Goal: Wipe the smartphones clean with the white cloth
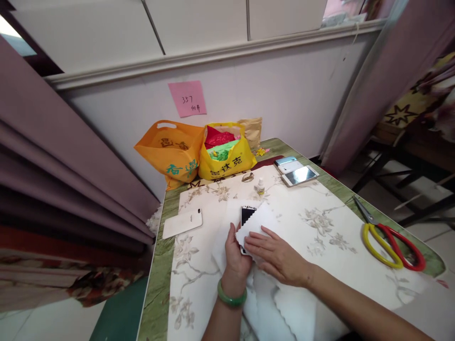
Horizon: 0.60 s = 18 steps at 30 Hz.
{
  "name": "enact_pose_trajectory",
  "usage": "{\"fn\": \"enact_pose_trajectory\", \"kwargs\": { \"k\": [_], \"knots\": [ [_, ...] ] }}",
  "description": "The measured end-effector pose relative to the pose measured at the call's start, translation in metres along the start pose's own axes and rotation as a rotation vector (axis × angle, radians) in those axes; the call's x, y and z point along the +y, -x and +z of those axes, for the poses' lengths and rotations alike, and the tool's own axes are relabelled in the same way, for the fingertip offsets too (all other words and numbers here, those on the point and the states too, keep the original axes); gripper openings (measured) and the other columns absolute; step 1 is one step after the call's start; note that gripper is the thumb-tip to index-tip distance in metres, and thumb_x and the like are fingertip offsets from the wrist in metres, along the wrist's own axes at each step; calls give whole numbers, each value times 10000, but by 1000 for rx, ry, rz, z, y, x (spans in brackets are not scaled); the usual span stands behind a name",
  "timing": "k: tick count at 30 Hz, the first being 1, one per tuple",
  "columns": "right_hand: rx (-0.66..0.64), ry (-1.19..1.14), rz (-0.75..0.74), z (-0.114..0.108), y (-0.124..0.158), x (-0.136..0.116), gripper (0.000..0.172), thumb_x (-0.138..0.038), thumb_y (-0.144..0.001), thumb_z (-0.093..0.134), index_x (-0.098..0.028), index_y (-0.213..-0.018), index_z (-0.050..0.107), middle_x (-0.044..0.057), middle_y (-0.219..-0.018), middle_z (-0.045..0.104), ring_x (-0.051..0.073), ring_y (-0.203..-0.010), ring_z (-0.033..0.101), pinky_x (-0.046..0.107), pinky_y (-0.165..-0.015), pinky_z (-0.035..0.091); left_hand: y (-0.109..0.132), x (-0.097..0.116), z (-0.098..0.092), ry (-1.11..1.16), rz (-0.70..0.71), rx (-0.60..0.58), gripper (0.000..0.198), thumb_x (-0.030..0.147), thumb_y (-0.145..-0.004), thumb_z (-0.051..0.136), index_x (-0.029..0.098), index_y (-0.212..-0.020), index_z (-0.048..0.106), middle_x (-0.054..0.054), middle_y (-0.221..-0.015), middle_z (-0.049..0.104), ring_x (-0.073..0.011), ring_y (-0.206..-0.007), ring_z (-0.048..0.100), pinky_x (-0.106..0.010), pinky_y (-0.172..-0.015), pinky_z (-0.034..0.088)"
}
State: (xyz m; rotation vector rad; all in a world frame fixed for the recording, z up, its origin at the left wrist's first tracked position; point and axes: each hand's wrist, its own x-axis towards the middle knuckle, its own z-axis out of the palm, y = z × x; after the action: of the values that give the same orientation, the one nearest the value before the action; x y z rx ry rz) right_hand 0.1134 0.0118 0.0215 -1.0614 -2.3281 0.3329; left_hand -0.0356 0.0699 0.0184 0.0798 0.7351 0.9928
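Note:
My left hand (237,255), with a green bangle at the wrist, is closed round the side of a smartphone (248,214) with a dark screen and a light edge. Over most of that screen lies a white cleaning cloth (259,222) with a zigzag edge. My right hand (280,255) presses the cloth onto the phone with fingers laid along it. More white cloths (266,303) lie below my hands. Beyond the phone stands a small bottle (261,186) with a white cap. To the left rests a white phone back cover (183,223).
Large scissors (387,237) with yellow and red handles lie at the right edge. Several phones (300,175) lie at the back right. An orange bag (170,151) and a yellow bag (227,158) stand against the wall, with glasses (248,177) in front.

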Motion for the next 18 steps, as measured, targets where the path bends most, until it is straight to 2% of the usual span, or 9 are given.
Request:
{"fn": "enact_pose_trajectory", "kwargs": {
  "k": [2, 6, 8, 11, 12, 15, 16, 18],
  "knots": [
    [-58, 60, 63, 6, -5, 8, 593, -405, -975, 442, -276, -1515, 232, 51, -1513, 375, 229, -1425, 281, 518, -1182, 146, -1, 0, 1, 6, -52, -20, 300, 396, -837, 625, 128, -952, 696, -86, -890, 751, -231, -910, 706, -350, -916, 515],
    [25, 208, 389, 15, -9, 16, 645, -440, -987, 389, -240, -1536, 118, 94, -1561, 245, 279, -1447, 206, 594, -1156, 106, -1, 0, 2, -3, -90, -141, 381, 421, -875, 573, 119, -1082, 674, -114, -1025, 737, -254, -1049, 667, -371, -979, 478],
    [3, 198, 319, 15, -6, 13, 704, -482, -972, 407, -213, -1539, 88, 113, -1562, 230, 282, -1448, 200, 581, -1162, 85, -1, 0, 1, -26, -97, -140, 410, 441, -863, 586, 123, -1108, 667, -117, -1041, 735, -269, -1065, 660, -391, -982, 478],
    [-124, 121, 55, 8, -1, 12, 738, -544, -939, 453, -260, -1533, 119, 79, -1547, 289, 250, -1436, 249, 524, -1181, 75, -2, -2, 0, -39, -98, -111, 425, 458, -844, 609, 125, -1101, 668, -115, -1017, 740, -277, -1057, 662, -401, -975, 484],
    [-124, 124, 62, 6, 0, 14, 706, -533, -947, 446, -285, -1529, 134, 66, -1540, 311, 243, -1428, 270, 527, -1180, 75, -2, -3, 0, -41, -95, -118, 430, 462, -851, 599, 123, -1107, 665, -117, -1023, 739, -274, -1057, 662, -400, -978, 482],
    [11, 218, 327, 4, 0, 20, 610, -440, -994, 378, -289, -1529, 124, 79, -1536, 312, 254, -1421, 288, 583, -1159, 65, -4, -3, 0, -51, -91, -162, 435, 468, -885, 543, 127, -1129, 657, -117, -1059, 731, -268, -1061, 660, -405, -994, 466],
    [29, 230, 358, 4, -1, 21, 606, -418, -1000, 370, -277, -1531, 114, 88, -1540, 299, 255, -1424, 280, 588, -1158, 63, -4, -3, 0, -56, -100, -167, 433, 471, -886, 539, 128, -1120, 662, -117, -1056, 732, -269, -1058, 661, -408, -996, 462],
    [-35, 186, 232, 5, -2, 23, 607, -407, -996, 391, -282, -1529, 131, 72, -1542, 299, 237, -1429, 270, 556, -1172, 75, -4, -2, -1, -62, -117, -157, 418, 470, -870, 567, 124, -1077, 679, -116, -1007, 742, -272, -1044, 667, -405, -993, 462]
  ]
}}
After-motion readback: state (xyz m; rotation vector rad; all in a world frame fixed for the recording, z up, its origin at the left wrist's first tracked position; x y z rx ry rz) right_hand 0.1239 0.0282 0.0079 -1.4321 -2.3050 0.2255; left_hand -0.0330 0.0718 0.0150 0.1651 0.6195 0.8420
